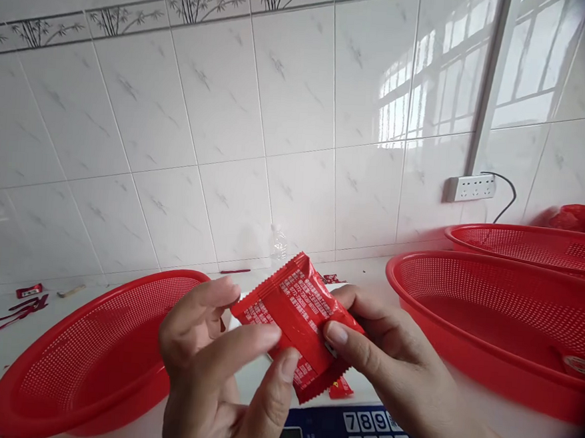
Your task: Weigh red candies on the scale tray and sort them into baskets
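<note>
A red sachet (292, 326) with white printing and zigzag crimped ends is held up, tilted, in front of the camera. My right hand (387, 359) pinches its right edge, thumb on the printed face and fingers behind. At its left side is my left hand (226, 368), fingers apart and curved. Its index fingertip and thumb tip overlap the sachet's face; I cannot tell how firmly they touch. Below lies a blue digital scale (327, 435) with number keys and a small display, partly hidden by both hands. Another small red packet (341, 388) lies beyond the keypad.
Red perforated baskets stand at left (83, 418) and right (469, 271), with another basket (521, 238) behind the right one. A clear plastic bottle (279, 241) is near the tiled wall. Red strips and scraps (29, 291) lie at far left. A power strip (475, 188) is on the wall.
</note>
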The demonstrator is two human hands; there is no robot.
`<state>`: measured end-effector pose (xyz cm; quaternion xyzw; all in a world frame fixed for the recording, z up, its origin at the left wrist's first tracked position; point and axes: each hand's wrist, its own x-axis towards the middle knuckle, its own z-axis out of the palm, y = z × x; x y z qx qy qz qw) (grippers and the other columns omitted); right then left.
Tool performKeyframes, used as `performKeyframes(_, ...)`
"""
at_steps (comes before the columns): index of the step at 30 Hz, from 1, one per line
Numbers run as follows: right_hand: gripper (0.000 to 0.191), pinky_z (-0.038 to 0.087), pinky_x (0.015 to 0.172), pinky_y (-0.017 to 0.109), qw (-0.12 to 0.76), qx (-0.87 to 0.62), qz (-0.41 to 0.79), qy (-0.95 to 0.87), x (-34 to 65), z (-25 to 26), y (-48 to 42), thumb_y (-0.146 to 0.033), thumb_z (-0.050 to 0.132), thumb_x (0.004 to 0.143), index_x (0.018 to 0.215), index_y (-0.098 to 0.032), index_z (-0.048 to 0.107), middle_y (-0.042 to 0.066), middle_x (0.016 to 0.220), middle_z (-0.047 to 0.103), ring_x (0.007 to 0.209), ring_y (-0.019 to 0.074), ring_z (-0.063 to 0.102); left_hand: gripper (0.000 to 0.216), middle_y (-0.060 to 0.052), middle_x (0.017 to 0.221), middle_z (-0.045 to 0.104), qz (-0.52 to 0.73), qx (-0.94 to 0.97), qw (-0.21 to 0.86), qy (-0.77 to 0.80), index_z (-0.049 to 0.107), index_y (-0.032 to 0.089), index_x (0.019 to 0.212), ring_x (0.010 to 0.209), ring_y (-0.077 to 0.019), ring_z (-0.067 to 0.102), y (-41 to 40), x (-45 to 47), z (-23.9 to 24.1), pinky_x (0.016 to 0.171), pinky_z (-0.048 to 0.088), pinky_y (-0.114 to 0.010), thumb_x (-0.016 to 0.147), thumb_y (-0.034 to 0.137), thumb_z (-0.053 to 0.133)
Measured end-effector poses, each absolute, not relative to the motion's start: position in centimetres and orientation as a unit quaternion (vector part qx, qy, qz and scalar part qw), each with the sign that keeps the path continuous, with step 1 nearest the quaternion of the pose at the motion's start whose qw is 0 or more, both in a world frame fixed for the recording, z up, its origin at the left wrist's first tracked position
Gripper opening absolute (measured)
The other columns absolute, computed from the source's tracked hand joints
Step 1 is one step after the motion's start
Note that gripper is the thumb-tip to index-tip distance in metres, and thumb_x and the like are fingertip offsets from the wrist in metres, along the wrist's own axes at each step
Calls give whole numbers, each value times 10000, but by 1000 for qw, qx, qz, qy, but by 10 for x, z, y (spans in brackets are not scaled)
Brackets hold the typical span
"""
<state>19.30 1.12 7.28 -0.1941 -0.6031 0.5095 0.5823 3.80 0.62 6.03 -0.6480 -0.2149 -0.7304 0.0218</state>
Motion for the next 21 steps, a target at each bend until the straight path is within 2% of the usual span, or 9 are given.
performKeyframes(2, 291, 504, 539, 212, 581, -212, 497, -608, 193, 74, 10, -448, 747, 840, 788, -185, 633, -4, 694, 635, 587, 101, 575, 260, 43, 1332, 467, -716, -655, 28, -238, 677, 312, 857, 1239, -230, 470, 5, 38, 60, 1088, 405, -424, 783, 63, 659)
performKeyframes(5, 311, 514, 554, 219, 581, -225, 487, -612, 192, 75, 8, -472, 754, 827, 793, -185, 639, 1, 703, 642, 594, 103, 580, 197, 63, 1368, 459, -707, -657, -16, -261, 663, 309, 785, 1306, -242, 416, 3, 39, 60, 1137, 336, -446, 821, 116, 650)
performKeyframes(10, 309, 513, 549, 214, 575, -220, 491, -616, 193, 74, 9, -469, 748, 834, 801, -181, 642, -1, 697, 638, 593, 103, 588, 200, 48, 1331, 498, -709, -643, -100, -271, 637, 281, 737, 1396, -233, 335, 0, 40, 63, 1050, 450, -384, 831, 105, 651)
performKeyframes(21, 293, 530, 579, 195, 581, -214, 493, -611, 193, 73, 9, -454, 776, 816, 805, -187, 656, -3, 721, 653, 625, 97, 593, 204, 34, 1326, 523, -706, -635, -165, -268, 609, 258, 712, 1426, -228, 323, -2, 42, 63, 992, 512, -310, 818, 108, 699)
